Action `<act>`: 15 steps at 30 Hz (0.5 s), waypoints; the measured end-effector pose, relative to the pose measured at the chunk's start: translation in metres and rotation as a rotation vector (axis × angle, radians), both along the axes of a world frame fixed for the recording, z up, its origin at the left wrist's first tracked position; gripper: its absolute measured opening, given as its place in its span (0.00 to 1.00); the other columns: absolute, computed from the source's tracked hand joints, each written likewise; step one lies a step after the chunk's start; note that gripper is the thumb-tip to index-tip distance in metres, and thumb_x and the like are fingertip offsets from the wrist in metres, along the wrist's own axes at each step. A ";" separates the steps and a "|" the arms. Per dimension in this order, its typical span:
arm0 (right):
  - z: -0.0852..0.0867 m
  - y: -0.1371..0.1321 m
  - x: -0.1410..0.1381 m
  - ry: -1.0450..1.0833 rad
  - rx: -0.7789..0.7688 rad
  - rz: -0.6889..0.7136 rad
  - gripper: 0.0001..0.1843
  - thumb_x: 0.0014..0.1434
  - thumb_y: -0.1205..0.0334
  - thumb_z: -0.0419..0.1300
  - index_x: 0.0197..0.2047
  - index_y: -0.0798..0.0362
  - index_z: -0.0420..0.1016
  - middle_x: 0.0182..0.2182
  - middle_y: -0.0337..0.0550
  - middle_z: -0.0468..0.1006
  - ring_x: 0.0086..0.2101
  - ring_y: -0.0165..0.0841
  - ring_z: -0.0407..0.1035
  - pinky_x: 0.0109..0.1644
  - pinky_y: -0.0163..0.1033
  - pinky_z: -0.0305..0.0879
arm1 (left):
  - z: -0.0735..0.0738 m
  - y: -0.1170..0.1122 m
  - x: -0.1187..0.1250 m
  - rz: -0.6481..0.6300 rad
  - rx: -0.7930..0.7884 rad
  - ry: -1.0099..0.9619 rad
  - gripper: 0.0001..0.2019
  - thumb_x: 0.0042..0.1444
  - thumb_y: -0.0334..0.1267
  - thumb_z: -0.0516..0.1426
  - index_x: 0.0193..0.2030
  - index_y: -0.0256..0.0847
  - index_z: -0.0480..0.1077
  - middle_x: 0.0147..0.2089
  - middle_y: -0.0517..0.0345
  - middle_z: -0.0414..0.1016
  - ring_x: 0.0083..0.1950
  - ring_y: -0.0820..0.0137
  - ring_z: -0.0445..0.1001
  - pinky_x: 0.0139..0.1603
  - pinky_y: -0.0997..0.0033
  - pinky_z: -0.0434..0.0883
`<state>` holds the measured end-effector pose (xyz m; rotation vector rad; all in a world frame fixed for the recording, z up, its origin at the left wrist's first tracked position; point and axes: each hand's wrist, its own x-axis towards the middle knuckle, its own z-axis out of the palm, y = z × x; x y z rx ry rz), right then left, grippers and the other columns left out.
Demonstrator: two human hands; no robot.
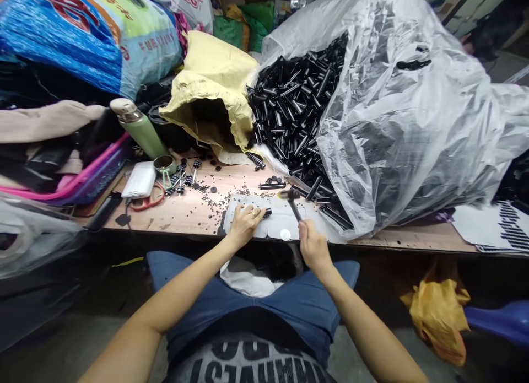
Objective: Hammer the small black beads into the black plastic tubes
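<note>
Short black tube (266, 211) under left hand (244, 224); right hand (313, 246) grips slim hammer (291, 199).

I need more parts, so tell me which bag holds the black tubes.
The clear plastic bag at the right; black tubes spill from its mouth. The tan paper bag beside it shows none.

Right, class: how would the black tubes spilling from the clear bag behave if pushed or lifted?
The black tubes look round and smooth, so one would probably roll on the bench. They seem rigid and small, so probably light. Heaped loosely in the clear bag, they may slide if one is pulled.
</note>
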<state>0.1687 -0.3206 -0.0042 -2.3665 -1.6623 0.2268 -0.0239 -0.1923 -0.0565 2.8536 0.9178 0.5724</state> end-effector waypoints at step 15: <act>0.032 0.016 -0.081 -0.028 -0.026 0.296 0.22 0.70 0.53 0.36 0.38 0.52 0.67 0.27 0.47 0.77 0.25 0.36 0.72 0.27 0.36 0.56 | -0.010 -0.035 0.021 0.013 -0.138 0.010 0.32 0.62 0.41 0.44 0.68 0.21 0.50 0.70 0.33 0.49 0.72 0.51 0.45 0.69 0.50 0.44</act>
